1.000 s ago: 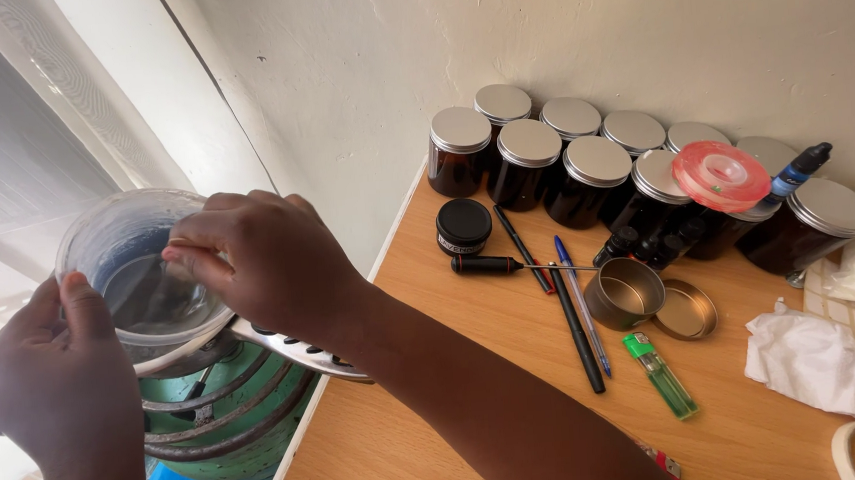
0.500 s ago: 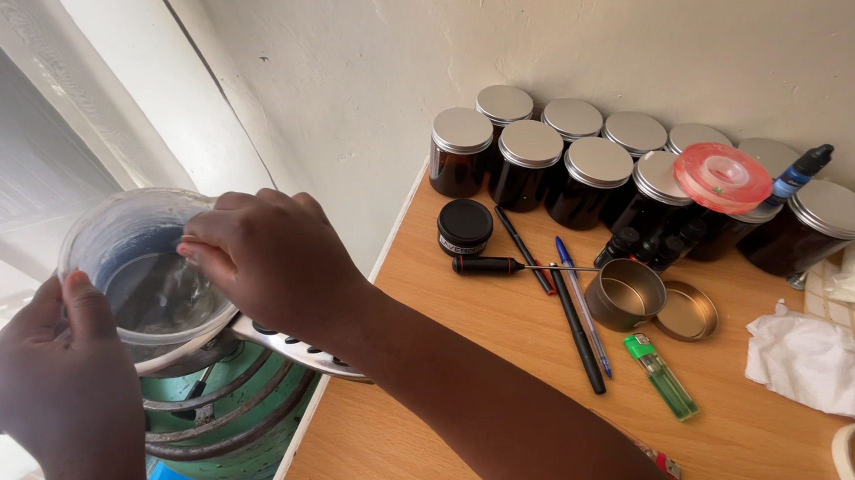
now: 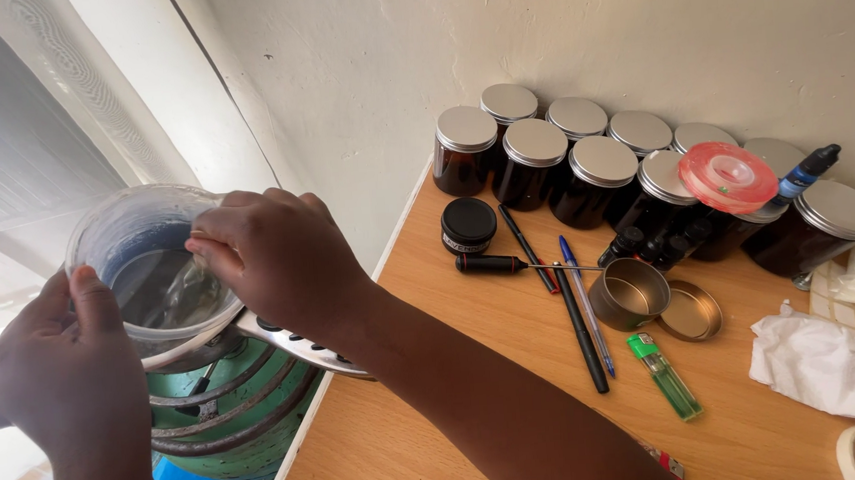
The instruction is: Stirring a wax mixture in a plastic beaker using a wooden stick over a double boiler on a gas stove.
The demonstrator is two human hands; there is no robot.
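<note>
The right hand (image 3: 273,256) has slid a touch to the right along the rim since a second ago, and the clear round plastic tub (image 3: 149,269) has barely shifted with it. That tub sits at nine o'clock in the view, off the table's left edge, resting on the green round burner with metal rings (image 3: 224,410). Right-hand fingertips are pinched together and dipped just inside the tub's near wall; whether they hold anything is too small to tell. The left hand (image 3: 61,381) grips the tub's rim at seven o'clock, thumb over the edge, fingers clamped on the wall.

Over on the light wooden table (image 3: 478,387), a cluster of dark amber glass jars with silver lids (image 3: 582,159) lines the wall at one o'clock. A translucent red round lid (image 3: 727,177) rests on top of them. At three o'clock lies a small open metal tin (image 3: 629,293), its loose lid (image 3: 690,314) just beside it, and a green lighter (image 3: 665,376) near both. A crumpled white tissue (image 3: 818,368) lies at four o'clock.
</note>
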